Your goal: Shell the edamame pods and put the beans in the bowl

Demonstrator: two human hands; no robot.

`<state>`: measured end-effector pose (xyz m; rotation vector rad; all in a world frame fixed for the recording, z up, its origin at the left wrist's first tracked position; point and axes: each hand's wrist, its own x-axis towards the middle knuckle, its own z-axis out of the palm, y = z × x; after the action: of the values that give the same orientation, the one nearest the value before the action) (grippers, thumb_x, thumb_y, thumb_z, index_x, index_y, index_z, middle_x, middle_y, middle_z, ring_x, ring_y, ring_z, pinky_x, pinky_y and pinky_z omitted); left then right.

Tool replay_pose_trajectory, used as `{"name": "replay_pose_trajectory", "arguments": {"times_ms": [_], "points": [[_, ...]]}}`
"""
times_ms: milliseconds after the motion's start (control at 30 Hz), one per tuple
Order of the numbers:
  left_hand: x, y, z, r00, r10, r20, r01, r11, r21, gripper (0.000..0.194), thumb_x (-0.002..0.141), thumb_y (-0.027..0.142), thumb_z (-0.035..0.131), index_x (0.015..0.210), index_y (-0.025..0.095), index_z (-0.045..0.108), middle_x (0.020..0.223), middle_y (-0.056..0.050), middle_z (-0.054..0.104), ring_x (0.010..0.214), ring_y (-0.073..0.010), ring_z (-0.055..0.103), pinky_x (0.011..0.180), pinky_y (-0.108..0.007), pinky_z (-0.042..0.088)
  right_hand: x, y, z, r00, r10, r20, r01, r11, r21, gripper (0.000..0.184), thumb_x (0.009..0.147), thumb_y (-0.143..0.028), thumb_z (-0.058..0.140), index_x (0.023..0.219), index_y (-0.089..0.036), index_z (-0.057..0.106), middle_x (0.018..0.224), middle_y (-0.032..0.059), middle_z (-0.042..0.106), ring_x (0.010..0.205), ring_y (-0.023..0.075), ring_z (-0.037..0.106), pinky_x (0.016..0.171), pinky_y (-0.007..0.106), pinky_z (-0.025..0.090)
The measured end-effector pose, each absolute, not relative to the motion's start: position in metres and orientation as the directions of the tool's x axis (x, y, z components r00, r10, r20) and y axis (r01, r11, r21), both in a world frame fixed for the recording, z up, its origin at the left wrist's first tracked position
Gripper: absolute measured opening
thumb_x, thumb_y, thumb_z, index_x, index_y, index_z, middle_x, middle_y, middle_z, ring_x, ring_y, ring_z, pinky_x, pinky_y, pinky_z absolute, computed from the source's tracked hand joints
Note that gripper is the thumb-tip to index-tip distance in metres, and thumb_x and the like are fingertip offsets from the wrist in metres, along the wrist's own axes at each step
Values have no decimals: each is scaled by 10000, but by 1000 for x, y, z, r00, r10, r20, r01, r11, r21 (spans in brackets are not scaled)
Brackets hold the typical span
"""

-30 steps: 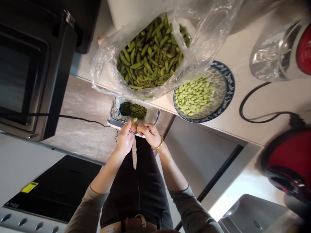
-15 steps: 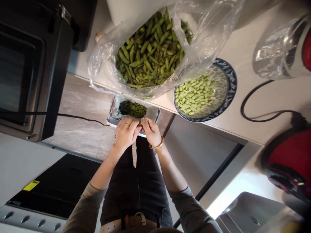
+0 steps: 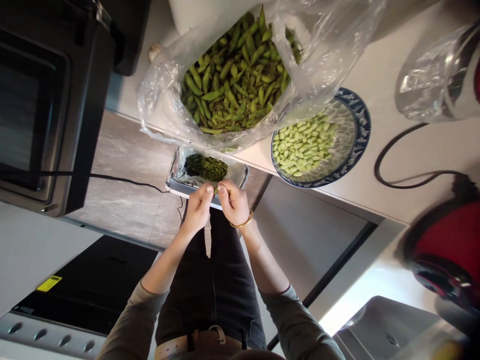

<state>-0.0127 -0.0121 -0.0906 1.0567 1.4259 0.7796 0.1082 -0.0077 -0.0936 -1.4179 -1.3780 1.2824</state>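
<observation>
- Green, mostly buried, a small pod (image 3: 216, 190) sits between the fingertips of the left hand (image 3: 198, 207) and the right hand (image 3: 234, 202), over the near edge of a lined bin (image 3: 183, 189).
- Both hands are closed to a pinch, thumbs uppermost and fingers curled under, each seeming to grip one end of the pod; such a two-ended hold probably gives the thumbs purchase on it.
- Dark green pods or husks (image 3: 206, 167) lie inside the bin, just beyond the knuckles — working above it presumably lets scraps drop straight in.
- Up on the counter (image 3: 393, 90), a clear plastic bag (image 3: 161, 95) gapes open towards the person, so its heap of whole pods (image 3: 236, 75) is likely easy to reach.
- Beside it, near the counter's edge, a blue-rimmed bowl (image 3: 362, 130) holds pale shelled beans (image 3: 303, 145), gathered to one side; its place on the right perhaps suits the right hand.
- Fingers hide most of the pod, so whether it is split or whole I cannot tell; the undersides of both hands are out of sight too.
- The bag overlaps part of the bowl's rim and runs out at the top of the view, while a red appliance (image 3: 442, 250) on the right is blurred and cut off — its kind unclear.
</observation>
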Motion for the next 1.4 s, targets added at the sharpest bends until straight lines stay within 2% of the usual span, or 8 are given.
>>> {"name": "replay_pose_trajectory", "arguments": {"times_ms": [100, 200, 300, 400, 533, 800, 967, 1400], "points": [[-27, -4, -91, 171, 969, -179, 469, 79, 880, 470, 904, 573, 382, 660, 195, 518, 661, -22, 517, 654, -155, 479, 668, -292, 385, 110, -8, -96, -67, 973, -222, 191, -206, -960, 349, 947, -397, 382, 648, -217, 387, 563, -52, 321, 499, 96, 305, 498, 248, 284], [-34, -2, -92, 266, 959, -96, 539, -65, 840, 452, 922, 539, 350, 682, 199, 528, 671, -28, 525, 650, -157, 481, 665, -296, 385, 108, -10, -94, -78, 952, -296, 130, -284, -950, 387, 946, -431, 372, 625, -214, 355, 564, -50, 329, 514, 91, 320, 508, 243, 294], [-28, -9, -92, 127, 984, -125, 449, 56, 892, 494, 927, 563, 320, 646, 196, 493, 633, -16, 499, 617, -141, 471, 626, -282, 377, 104, -12, -91, -101, 950, -295, 76, -288, -955, 350, 950, -430, 364, 684, -212, 425, 594, -36, 412, 529, 98, 387, 524, 244, 334], [-15, -17, -92, -59, 937, -345, 158, 350, 923, 513, 887, 633, 366, 667, 188, 498, 626, 0, 499, 595, -123, 474, 592, -263, 381, 102, -12, -89, -98, 968, -232, 114, -221, -969, 295, 944, -416, 385, 757, -215, 493, 637, -14, 482, 556, 115, 441, 547, 258, 369], [-7, -20, -93, -65, 847, -528, -151, 514, 844, 535, 819, 690, 445, 639, 187, 469, 592, 27, 458, 547, -100, 434, 547, -240, 371, 103, -10, -89, -103, 970, -222, 126, -208, -970, 277, 931, -420, 411, 776, -219, 522, 666, -1, 513, 590, 130, 477, 587, 275, 405], [-24, -9, -82, 203, 959, -197, 355, 115, 928, 388, 886, 461, 512, 608, 192, 484, 588, 18, 451, 565, -113, 432, 576, -248, 344, 98, -12, -94, 9, 942, -335, -32, -334, -942, 329, 966, -433, 322, 760, -219, 464, 694, -7, 479, 622, 122, 469, 622, 269, 411], [-30, -8, -75, 364, 914, -178, 509, -36, 860, 262, 894, 372, 490, 691, 209, 515, 654, -2, 516, 606, -134, 476, 606, -249, 374, 100, -11, -94, -38, 942, -334, -8, -334, -943, 363, 964, -471, 313, 739, -220, 446, 681, -8, 475, 619, 123, 450, 628, 272, 404], [-31, -17, -74, 339, 922, -188, 352, 61, 934, 257, 890, 314, 501, 661, 199, 500, 615, 4, 466, 585, -125, 442, 581, -252, 360, 99, -18, -83, -69, 960, -270, -28, -272, -962, 331, 983, -414, 270, 761, -225, 426, 715, 3, 468, 667, 140, 473, 668, 290, 405]]}}
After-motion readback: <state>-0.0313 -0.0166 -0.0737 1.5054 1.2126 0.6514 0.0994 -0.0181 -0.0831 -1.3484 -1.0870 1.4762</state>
